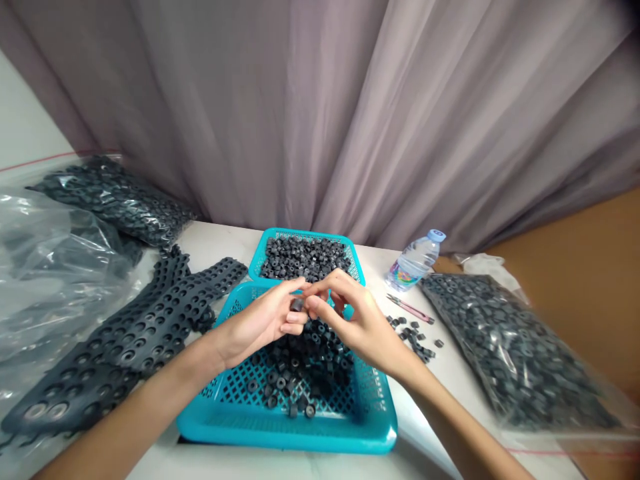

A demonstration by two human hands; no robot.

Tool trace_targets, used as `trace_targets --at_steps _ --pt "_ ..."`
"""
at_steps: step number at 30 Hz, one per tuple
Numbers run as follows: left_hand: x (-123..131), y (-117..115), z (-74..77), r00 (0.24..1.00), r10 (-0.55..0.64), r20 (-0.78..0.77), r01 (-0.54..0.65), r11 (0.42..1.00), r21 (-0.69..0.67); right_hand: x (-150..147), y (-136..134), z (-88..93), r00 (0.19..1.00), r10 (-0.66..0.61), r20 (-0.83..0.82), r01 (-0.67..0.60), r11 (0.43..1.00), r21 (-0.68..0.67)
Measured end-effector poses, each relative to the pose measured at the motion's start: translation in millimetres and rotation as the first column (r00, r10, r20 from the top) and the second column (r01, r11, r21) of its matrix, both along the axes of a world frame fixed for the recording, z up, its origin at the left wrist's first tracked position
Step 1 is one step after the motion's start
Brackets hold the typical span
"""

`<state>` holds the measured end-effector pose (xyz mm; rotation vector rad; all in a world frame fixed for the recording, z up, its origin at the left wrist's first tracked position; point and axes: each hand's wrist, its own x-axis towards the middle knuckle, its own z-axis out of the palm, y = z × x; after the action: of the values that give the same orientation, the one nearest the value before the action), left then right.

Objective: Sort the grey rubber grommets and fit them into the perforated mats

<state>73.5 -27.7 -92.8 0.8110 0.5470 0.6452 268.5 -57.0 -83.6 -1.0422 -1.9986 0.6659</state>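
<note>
My left hand (274, 313) is above the near blue basket (285, 437), its fingers closed on a small black ring-shaped part (297, 305). From the right, my right hand (350, 310) meets it, thumb and forefinger pinched close to that part. Whatever sits between those right fingertips is too small or hidden to make out. Below both hands, many loose black parts (295, 363) of the same kind lie in the near basket. Right behind stands a second blue basket (359, 267), filled with more of them.
Perforated black rubber sheets (145, 327) and a clear bag of black parts (120, 200) lie left. On the right are a water bottle (414, 261), pink-handled snips (410, 309), scattered parts (417, 340) and another full bag (515, 353). A grey curtain (300, 113) hangs behind the table.
</note>
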Motion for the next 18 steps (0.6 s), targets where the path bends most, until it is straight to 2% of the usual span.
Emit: trace_targets --at_steps 8,13,18 --pt "5.8 -8.8 9.9 0.995 -0.056 -0.078 0.065 0.990 0.122 2.0 6.1 -4.4 0.997 0.053 -0.052 -0.061 0.982 -0.177" --pt "1.4 -8.2 7.2 0.998 -0.015 -0.067 0.025 0.987 0.157 6.0 9.1 -6.3 0.990 0.033 -0.136 -0.069 0.961 -0.267" --pt "-4.5 -9.2 13.9 0.989 0.043 -0.139 -0.012 0.977 0.212 5.3 7.0 -1.4 0.954 0.008 -0.300 -0.127 0.917 -0.378"
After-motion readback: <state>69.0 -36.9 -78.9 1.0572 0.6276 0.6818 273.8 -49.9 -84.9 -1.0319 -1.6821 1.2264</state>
